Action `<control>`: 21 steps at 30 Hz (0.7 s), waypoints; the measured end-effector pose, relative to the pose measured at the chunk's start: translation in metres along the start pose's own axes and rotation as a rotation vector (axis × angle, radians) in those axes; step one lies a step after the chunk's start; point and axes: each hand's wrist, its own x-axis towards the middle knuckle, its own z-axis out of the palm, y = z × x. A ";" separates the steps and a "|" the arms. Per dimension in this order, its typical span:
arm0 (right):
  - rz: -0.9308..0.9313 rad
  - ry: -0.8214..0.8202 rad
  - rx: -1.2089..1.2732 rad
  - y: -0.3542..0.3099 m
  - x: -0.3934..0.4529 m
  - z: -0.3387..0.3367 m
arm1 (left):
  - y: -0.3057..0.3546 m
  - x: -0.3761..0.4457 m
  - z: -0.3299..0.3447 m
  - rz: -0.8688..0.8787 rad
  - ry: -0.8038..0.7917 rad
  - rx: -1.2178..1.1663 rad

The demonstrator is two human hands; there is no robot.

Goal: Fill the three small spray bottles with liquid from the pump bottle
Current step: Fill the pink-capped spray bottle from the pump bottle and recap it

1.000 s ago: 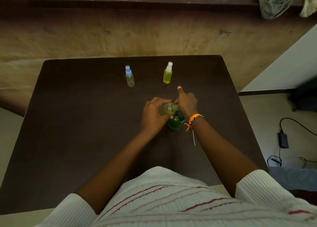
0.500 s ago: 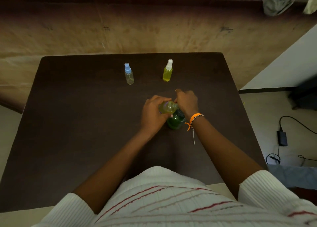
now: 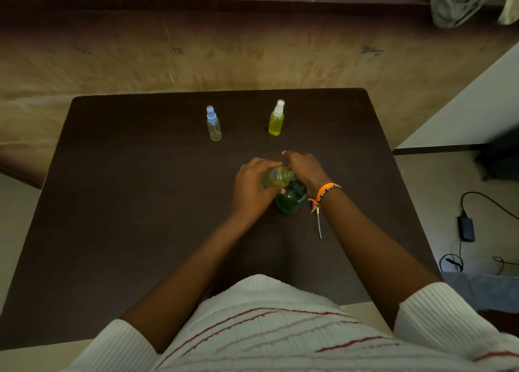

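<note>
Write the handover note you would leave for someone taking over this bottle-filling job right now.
Left hand grips a small uncapped bottle, tilted, at the pump. Right hand is on top of the green pump bottle; its grip is hidden.
Done: the white-capped bottle stands full of yellow liquid.
Left: finish the held one, partly filled; cap it. The blue-capped bottle looks empty.

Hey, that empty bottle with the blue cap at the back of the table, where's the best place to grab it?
Probably round the clear body of the blue-capped bottle, below the cap, coming from the near side. It stands upright and apart from the yellow-filled bottle, so fingers can wrap its round middle freely. The narrow cap offers a poorer hold.
</note>
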 end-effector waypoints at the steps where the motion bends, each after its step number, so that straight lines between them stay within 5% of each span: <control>1: 0.000 0.018 -0.024 -0.001 -0.002 0.000 | 0.000 0.000 0.000 0.003 -0.003 0.007; 8: -0.021 0.141 -0.132 -0.001 0.001 0.000 | -0.004 0.000 0.001 -0.017 -0.017 0.000; 15: 0.057 -0.164 0.158 0.005 0.016 0.002 | -0.003 0.003 -0.002 0.006 -0.011 -0.009; 21: -0.005 0.028 -0.035 -0.001 0.006 -0.001 | -0.005 0.003 0.001 -0.006 -0.010 -0.020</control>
